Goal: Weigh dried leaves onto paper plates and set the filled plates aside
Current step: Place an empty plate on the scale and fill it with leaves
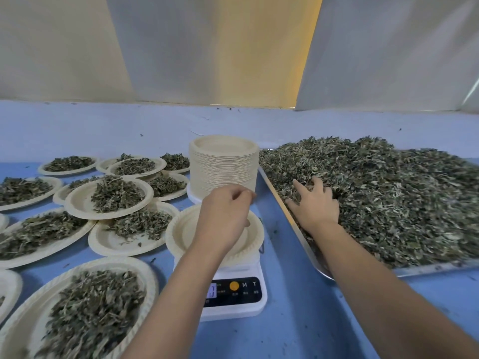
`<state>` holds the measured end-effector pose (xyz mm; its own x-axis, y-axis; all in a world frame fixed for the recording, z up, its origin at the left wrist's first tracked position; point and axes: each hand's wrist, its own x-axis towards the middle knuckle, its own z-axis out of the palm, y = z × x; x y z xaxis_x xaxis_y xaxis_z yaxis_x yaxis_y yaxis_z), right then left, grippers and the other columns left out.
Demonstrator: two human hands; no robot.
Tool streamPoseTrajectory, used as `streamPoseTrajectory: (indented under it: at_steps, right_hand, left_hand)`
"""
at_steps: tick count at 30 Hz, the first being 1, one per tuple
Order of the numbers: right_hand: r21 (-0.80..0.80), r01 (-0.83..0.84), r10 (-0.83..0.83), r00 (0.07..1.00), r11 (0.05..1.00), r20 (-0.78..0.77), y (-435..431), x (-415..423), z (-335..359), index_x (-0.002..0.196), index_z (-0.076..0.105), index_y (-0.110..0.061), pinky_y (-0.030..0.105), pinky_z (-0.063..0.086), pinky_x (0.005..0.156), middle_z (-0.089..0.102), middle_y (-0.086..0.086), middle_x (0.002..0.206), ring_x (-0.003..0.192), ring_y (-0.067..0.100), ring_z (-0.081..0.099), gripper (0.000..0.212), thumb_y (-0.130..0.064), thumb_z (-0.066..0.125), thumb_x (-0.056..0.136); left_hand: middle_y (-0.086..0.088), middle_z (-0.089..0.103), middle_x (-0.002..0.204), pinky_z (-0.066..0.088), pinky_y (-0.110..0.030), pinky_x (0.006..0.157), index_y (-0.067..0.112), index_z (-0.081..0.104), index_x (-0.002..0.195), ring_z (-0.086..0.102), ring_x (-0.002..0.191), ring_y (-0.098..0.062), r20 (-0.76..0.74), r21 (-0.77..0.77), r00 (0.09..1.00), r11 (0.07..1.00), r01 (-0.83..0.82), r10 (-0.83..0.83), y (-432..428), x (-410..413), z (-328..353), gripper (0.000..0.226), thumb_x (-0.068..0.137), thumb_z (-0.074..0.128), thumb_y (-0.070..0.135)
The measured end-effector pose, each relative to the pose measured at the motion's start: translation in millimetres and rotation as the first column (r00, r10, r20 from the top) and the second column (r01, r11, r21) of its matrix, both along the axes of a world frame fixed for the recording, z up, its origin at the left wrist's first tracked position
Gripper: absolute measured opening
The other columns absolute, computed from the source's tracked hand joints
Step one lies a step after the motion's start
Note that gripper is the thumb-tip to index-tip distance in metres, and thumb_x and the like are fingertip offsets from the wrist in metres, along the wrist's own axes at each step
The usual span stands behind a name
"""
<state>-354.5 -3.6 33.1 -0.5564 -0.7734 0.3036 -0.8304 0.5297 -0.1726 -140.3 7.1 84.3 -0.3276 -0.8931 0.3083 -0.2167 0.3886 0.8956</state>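
an empty paper plate (178, 233) is set on the scale (233, 310) near the middle, the left hand (224, 211) held over it, fingers curled, hold unclear, while the right hand (315, 207) is pressed, fingers apart, into dried leaves (388, 193) heaped at right.

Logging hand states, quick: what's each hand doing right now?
Left hand: curled above the empty plate; grip cannot be told.
Right hand: open, fingers in the dried leaves.

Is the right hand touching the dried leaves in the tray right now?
Touching. The head view shows the right hand spread palm-down on the dried leaves in the tray, fingertips sunk into the pile.
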Motion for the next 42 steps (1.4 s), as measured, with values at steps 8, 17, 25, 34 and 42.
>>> streamPoseTrajectory:
  at_steps: [8, 17, 25, 34, 42]
  right_hand:
    - [0.213, -0.04, 0.028, 0.998, 0.976, 0.06, -2.1, 1.9, -6.9, 0.135, 0.041, -0.02, 0.052, 0.036, 0.098, 0.031, 0.016, 0.139, 0.129, 0.039, 0.027, 0.037, -0.035, 0.038, 0.101]
    - [-0.234, 0.042, -0.001, 0.985, 0.971, 0.171, 0.0, -4.5, -4.9, 0.126, 0.049, -0.005, 0.04, 0.04, 0.09, 0.044, 0.021, 0.128, 0.115, 0.039, 0.045, 0.028, -0.013, 0.042, 0.1]
    - [-0.626, 0.229, 0.184, 0.832, 0.745, 0.523, -2.1, 0.8, 19.6, 0.13, 0.051, -0.007, 0.035, 0.043, 0.079, 0.058, 0.012, 0.12, 0.099, 0.028, 0.058, 0.034, -0.023, 0.041, 0.102]
    - [-0.67, 0.448, 0.623, 0.274, 0.591, 0.733, 3.6, 33.3, 59.3, 0.143, 0.039, -0.01, 0.045, 0.031, 0.113, 0.046, 0.008, 0.144, 0.133, 0.025, 0.041, 0.043, -0.02, 0.045, 0.101]
    - [-0.704, 0.098, 0.658, 0.286, 0.703, 0.697, -6.8, 107.7, 72.4, 0.12, 0.057, -0.012, 0.034, 0.047, 0.091, 0.062, -0.005, 0.106, 0.108, 0.02, 0.055, 0.026, -0.024, 0.051, 0.098]
  left_hand:
    - [0.008, 0.07, 0.082, 0.036, -0.007, 0.046, 0.026, 0.067, 0.085, 0.055, 0.043, 0.0, 0.047, 0.025, 0.999, 1.0, 0.016, -0.017, 3.6, 1.5, -6.1, 0.022, 0.093, 0.047, 0.02]
    - [0.015, 0.068, 0.088, 0.037, -0.024, 0.056, 0.029, 0.065, 0.08, 0.056, 0.044, 0.0, 0.057, 0.045, 0.998, 0.999, 0.006, -0.009, 1.0, 4.5, -5.5, 0.023, 0.092, 0.047, 0.021]
    - [0.014, 0.069, 0.091, 0.038, -0.027, 0.064, 0.024, 0.069, 0.085, 0.059, 0.047, -0.003, 0.018, 0.074, 0.999, 0.997, -0.028, 0.027, -5.8, 13.2, -4.4, 0.024, 0.092, 0.047, 0.019]
    - [0.009, 0.072, 0.087, 0.04, -0.026, 0.059, 0.019, 0.069, 0.086, 0.058, 0.048, -0.004, -0.168, 0.166, 0.975, 0.979, -0.118, 0.146, -16.8, 27.9, 3.1, 0.024, 0.091, 0.046, 0.017]
    - [0.005, 0.072, 0.074, 0.037, -0.013, 0.042, 0.012, 0.069, 0.085, 0.054, 0.044, -0.003, -0.452, 0.389, 0.836, 0.912, -0.128, 0.31, -29.0, 53.8, 12.7, 0.026, 0.09, 0.043, 0.013]
